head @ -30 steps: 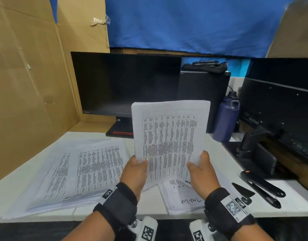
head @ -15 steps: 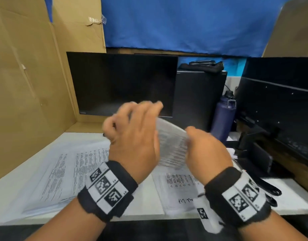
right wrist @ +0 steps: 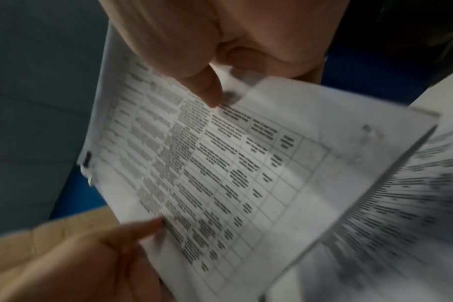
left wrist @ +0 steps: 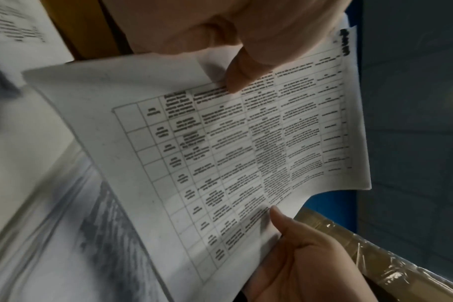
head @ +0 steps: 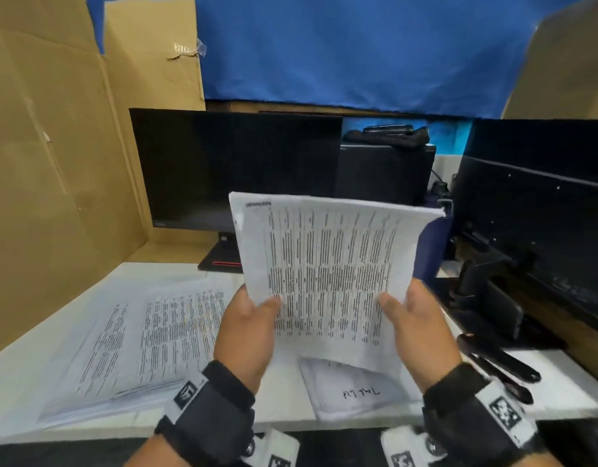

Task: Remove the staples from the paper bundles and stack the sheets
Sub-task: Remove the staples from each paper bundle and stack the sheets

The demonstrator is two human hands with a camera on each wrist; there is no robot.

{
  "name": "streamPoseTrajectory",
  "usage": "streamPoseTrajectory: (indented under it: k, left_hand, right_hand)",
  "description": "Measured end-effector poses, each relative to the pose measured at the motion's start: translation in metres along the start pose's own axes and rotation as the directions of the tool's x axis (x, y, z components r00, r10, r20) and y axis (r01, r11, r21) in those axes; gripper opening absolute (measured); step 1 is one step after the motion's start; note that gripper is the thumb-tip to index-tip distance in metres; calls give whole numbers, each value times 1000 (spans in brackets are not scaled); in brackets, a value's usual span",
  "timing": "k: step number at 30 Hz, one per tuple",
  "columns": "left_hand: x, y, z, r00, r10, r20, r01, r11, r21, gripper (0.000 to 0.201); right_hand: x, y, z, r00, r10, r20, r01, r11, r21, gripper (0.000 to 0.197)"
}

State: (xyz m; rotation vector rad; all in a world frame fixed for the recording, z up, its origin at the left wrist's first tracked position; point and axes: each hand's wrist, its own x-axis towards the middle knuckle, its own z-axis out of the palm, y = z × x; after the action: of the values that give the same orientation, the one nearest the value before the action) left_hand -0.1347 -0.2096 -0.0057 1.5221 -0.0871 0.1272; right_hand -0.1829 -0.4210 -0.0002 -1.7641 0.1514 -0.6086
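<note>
Here I hold a paper bundle (head: 328, 274) up in front of the dark monitor (head: 237, 166), above the white bench (head: 284, 412). My left hand (head: 245, 335) pinches its lower left edge, thumb on the printed face; my right hand (head: 417, 326) pinches the lower right edge the same way, so each grip is closed on the bundle. The printed table runs sideways on the top sheet. Left of the monitor's foot, a spread stack of sheets (head: 139, 342) lies flat on the bench. Another sheaf (head: 355, 392) with handwriting lies directly under the held bundle. To its right lie black tools (head: 499, 369).
</note>
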Motion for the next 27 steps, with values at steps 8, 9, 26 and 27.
streamPoseTrajectory:
  k: [8, 9, 26, 27]
  left_hand:
    - [-16, -39, -7, 988, -146, 58, 145, 989, 34, 22]
    - [-15, -39, -8, 986, -154, 64, 151, 988, 41, 21]
    - [-15, -51, -28, 959, -254, 121, 249, 967, 54, 17]
    - [-12, -52, -30, 954, -274, 123, 272, 962, 32, 17]
  right_hand:
    - [-33, 55, 15, 992, 119, 30, -114, 985, -129, 7]
    - [-33, 53, 15, 992, 118, 41, -111, 983, -143, 8]
    - [-38, 51, 1, 981, 119, 153, -80, 968, -237, 30]
    - [-37, 49, 0, 978, 134, 160, -102, 975, -197, 32]
